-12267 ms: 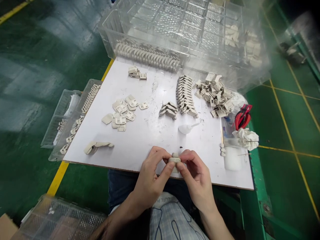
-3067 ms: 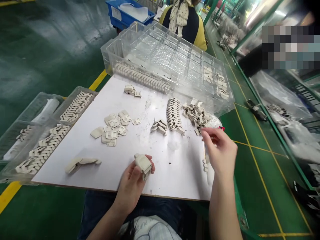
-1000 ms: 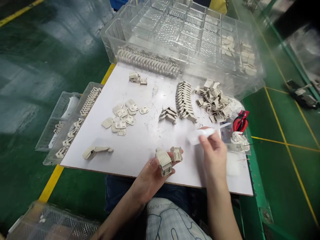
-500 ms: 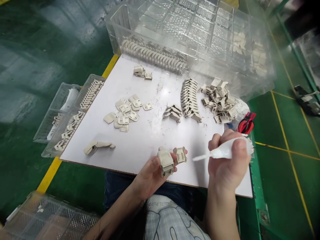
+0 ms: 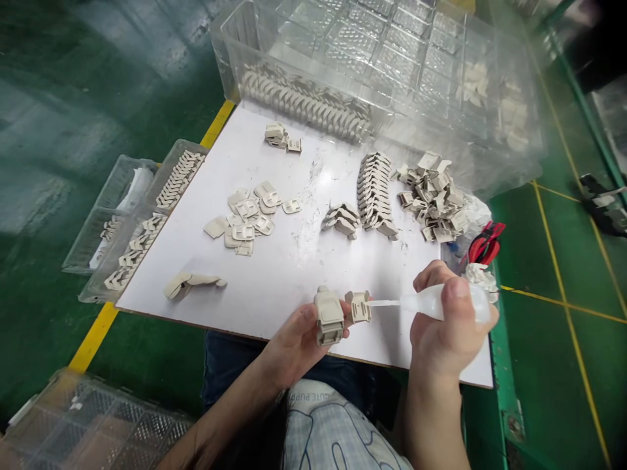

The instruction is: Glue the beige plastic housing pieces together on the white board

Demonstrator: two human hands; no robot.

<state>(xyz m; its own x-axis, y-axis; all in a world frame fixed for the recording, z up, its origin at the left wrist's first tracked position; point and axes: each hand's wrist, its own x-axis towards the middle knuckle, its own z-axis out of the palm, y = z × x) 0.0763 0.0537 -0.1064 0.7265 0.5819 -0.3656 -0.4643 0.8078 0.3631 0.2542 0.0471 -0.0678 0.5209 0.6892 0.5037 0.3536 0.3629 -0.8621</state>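
My left hand is closed on a beige plastic part, gripped between thumb and fingers. A smaller beige clip piece is held at the fingertips of the same hand. My right hand is wrapped round a white squeeze bottle, whose thin nozzle points left. The nozzle's tip is at the clip piece's right side; whether it touches cannot be made out. A long beige part lies on the white board, left of my hands.
Flat beige covers lie in a loose pile left of centre. Stacked bent parts and a heap of clips are farther right. Clear plastic trays stand behind; red-handled pliers lie at the right edge.
The bottle has turned level and its nozzle has come to the clip piece. The held parts have shifted slightly right in view.
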